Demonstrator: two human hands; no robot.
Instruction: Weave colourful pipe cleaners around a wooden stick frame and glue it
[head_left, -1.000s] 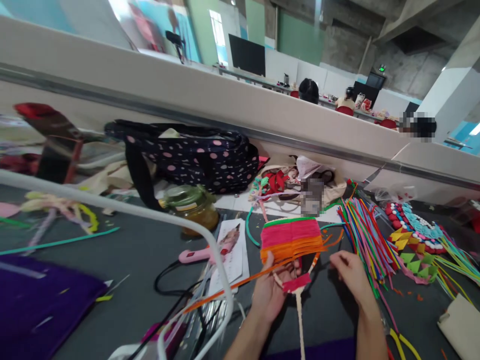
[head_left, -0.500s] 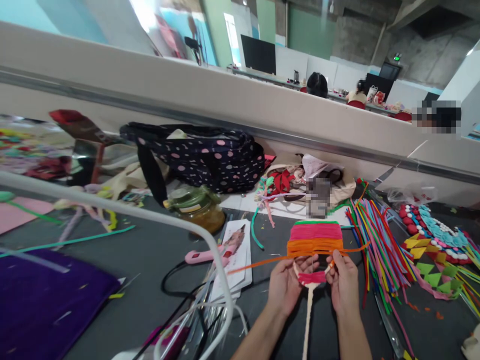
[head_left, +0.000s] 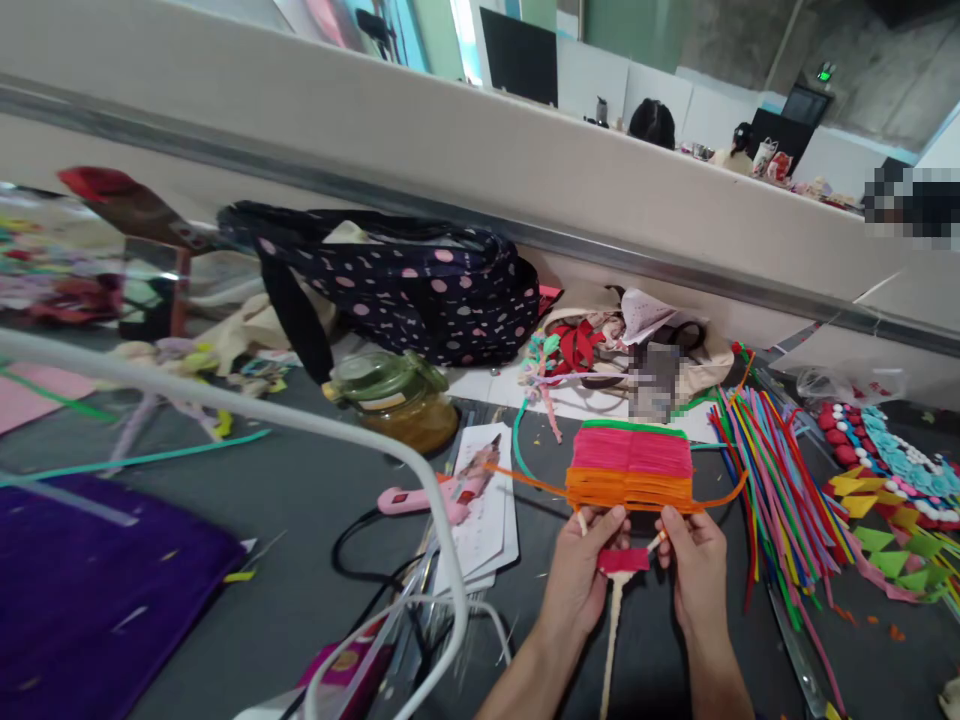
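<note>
Both hands hold a fan-shaped pipe-cleaner piece point(head_left: 632, 452), banded green, pink and orange across its wide part. A pink band point(head_left: 624, 560) sits lower down, above a cream wrapped handle point(head_left: 613, 630) that points toward me. My left hand point(head_left: 579, 572) grips the left side, its thumb at the lower edge of the orange rows. On the right side, my right hand point(head_left: 696, 562) pinches the frame near the same rows. Loose orange pipe-cleaner ends point(head_left: 724, 503) stick out at both sides. My fingers partly hide the frame's slanted sides.
Loose coloured pipe cleaners point(head_left: 780, 490) lie to the right, beside a beaded piece point(head_left: 892, 450). A pink glue gun point(head_left: 424, 498) rests on papers point(head_left: 499, 540) at left. Behind stand a glass jar point(head_left: 394, 400) and a dotted bag point(head_left: 420, 290). A white curved tube point(head_left: 330, 425) crosses the left foreground.
My left thumb has moved up onto the piece's lower edge. The left orange end now slants upward instead of downward. The piece appears tipped slightly, and the camera view has shifted.
</note>
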